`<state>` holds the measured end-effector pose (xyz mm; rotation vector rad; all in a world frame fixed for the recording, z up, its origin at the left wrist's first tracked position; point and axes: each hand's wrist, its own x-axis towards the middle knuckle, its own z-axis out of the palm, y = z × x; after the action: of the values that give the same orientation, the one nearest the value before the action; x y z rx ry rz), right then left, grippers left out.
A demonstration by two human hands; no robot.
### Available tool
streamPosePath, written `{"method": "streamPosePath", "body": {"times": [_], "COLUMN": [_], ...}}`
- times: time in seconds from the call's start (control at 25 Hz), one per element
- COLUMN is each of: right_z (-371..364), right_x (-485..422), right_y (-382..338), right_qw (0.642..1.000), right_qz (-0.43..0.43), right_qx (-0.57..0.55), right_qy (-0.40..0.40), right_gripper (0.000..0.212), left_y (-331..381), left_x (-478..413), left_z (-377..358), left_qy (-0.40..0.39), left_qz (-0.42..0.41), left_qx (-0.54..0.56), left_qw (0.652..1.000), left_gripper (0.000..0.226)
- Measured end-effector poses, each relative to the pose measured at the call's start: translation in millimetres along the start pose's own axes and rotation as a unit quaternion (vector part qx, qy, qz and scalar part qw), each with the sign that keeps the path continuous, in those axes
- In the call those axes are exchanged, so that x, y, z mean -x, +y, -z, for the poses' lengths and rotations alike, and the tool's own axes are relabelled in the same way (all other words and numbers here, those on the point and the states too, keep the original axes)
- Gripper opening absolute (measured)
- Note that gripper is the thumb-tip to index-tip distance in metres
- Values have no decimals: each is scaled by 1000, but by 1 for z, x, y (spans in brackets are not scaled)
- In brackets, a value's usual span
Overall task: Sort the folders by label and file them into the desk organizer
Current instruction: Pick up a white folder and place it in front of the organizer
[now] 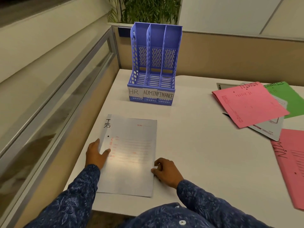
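Between the two hands lies the HR folder (131, 155), flat on the desk (197, 145), its label at the corner farthest from the left hand (95, 155). That hand sits at the folder's left edge with the thumb on the cover and the fingers along the rim, so it seems to pinch the edge. The right hand (166, 170) is at the opposite edge with its fingers curled against it; whether they have got under the edge, I cannot tell.

By my reading, one folder has been picked out and its filing is only starting, since all three slots of the organizer (134, 51) stand empty. It stands straight ahead of the hands, well apart from them, with the HR tag (134, 92) on the slot in line with the left hand.

The next move calls for lifting the folder, turning it upright, carrying it forward and dropping it into that slot, clear of the first divider.

The desk's edge runs close outside the left hand, with a glass partition (57, 96) just beyond, so a swing that way is cramped. Ahead of the hands the desk is bare as far as the organizer. Off beyond the right hand lies a loose pile, a pink folder (250, 104) over a green one (286, 94), with another pink folder (291, 165) nearer.
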<state>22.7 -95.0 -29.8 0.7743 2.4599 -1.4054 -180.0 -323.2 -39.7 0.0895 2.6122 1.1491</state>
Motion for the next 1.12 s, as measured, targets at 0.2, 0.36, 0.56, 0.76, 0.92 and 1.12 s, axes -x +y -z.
{"method": "streamPosePath", "body": {"times": [0.2,0.36,0.56,0.76,0.92,1.12], "right_z": [2,9,20,49,83,129], "right_x": [-1,5,20,37,58,88], "right_y": [1,11,27,58,91,138], "right_qw": [998,998,995,985,976,961], "right_qz": [22,25,58,71,42,-8], "right_qx": [52,56,59,79,92,119], "right_qy": [-2,0,62,133,191,250], "right_gripper": [27,24,30,47,61,78], "left_y": [-6,-7,4,46,83,128], "left_x": [5,5,15,38,61,92], "left_z": [-9,-12,-25,-78,-132,-188], "left_qy": [51,62,120,19,-78,-147], "left_qz": [-32,-38,-93,-216,-309,-361], "left_qx": [-51,-86,-95,-162,-237,-296], "left_qw": [997,994,984,963,918,872], "left_gripper": [61,54,53,66,93,110]}}
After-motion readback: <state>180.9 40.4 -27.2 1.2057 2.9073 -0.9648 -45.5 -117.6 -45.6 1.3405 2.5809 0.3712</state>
